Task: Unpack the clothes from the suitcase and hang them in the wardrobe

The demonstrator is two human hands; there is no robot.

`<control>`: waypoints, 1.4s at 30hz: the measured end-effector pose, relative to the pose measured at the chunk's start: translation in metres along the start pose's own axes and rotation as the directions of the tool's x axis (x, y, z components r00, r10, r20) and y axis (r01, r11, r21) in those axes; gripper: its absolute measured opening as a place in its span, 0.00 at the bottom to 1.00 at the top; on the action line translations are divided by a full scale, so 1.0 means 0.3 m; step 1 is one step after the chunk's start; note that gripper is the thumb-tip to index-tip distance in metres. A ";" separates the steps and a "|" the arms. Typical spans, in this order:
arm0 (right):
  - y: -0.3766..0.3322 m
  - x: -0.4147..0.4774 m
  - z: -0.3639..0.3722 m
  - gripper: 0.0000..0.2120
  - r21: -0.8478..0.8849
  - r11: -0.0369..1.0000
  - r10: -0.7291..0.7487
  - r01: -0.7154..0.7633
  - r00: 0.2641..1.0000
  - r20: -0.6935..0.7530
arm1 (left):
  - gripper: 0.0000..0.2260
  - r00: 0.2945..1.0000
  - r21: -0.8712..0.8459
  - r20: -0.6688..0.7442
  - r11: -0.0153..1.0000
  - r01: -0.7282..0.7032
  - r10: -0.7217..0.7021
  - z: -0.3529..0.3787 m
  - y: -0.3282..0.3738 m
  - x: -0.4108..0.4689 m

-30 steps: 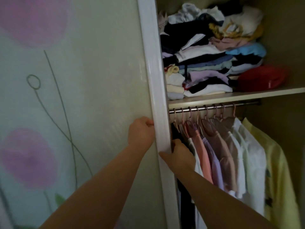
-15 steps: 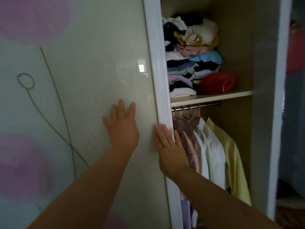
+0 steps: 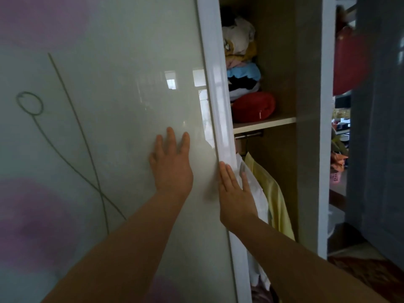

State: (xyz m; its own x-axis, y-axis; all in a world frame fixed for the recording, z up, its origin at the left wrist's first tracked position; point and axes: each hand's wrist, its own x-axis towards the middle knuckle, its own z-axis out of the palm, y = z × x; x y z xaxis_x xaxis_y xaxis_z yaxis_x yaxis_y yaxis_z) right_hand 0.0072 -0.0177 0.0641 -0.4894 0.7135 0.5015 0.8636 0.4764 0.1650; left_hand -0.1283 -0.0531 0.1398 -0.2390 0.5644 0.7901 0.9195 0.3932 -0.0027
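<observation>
The wardrobe's sliding door [image 3: 109, 106], pale glass with pink flowers and thin green stems, fills the left of the view. My left hand [image 3: 171, 164] lies flat on the glass with straight fingers. My right hand [image 3: 235, 189] presses flat against the door's white edge frame [image 3: 218, 95]. In the narrow gap to the right hang a white shirt [image 3: 255, 193] and a yellow shirt [image 3: 275, 193] under a metal rail [image 3: 249, 135]. Above, a shelf [image 3: 264, 123] carries a stack of folded clothes [image 3: 242, 62] and a red bundle [image 3: 253, 107]. No suitcase is in view.
The wardrobe's right side panel [image 3: 310, 127] with a white front edge bounds the gap. Beyond it hang a grey curtain [image 3: 378, 127] and something red [image 3: 347, 62]. A pink basket [image 3: 335, 178] and clutter sit far right, over dark patterned floor [image 3: 367, 272].
Both hands went from gripping the door's edge to pressing flat on it. The door has slid right, hiding most hanging clothes and narrowing the gap.
</observation>
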 end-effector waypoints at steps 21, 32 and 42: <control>0.494 -0.009 0.139 0.38 -0.106 0.973 0.216 -0.203 0.969 0.122 | 0.34 0.988 0.069 0.024 0.985 -0.156 0.155 0.139 0.424 0.008; 0.634 0.003 0.217 0.36 -0.163 0.964 0.216 -0.210 0.976 0.020 | 0.34 0.989 0.057 0.006 0.988 -0.145 0.145 0.176 0.570 0.022; 0.646 -0.009 0.201 0.35 -0.142 0.974 0.183 -0.175 0.982 0.044 | 0.35 0.981 0.095 0.061 0.977 -0.190 0.185 0.150 0.550 0.023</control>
State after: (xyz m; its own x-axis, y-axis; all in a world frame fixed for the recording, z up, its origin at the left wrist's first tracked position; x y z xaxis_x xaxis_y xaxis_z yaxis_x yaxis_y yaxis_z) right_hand 0.1685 0.1036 0.0434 -0.3281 0.8106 0.4851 0.9442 0.2664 0.1937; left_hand 0.0077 0.0485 0.1172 -0.0837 0.6708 0.7369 0.9143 0.3458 -0.2110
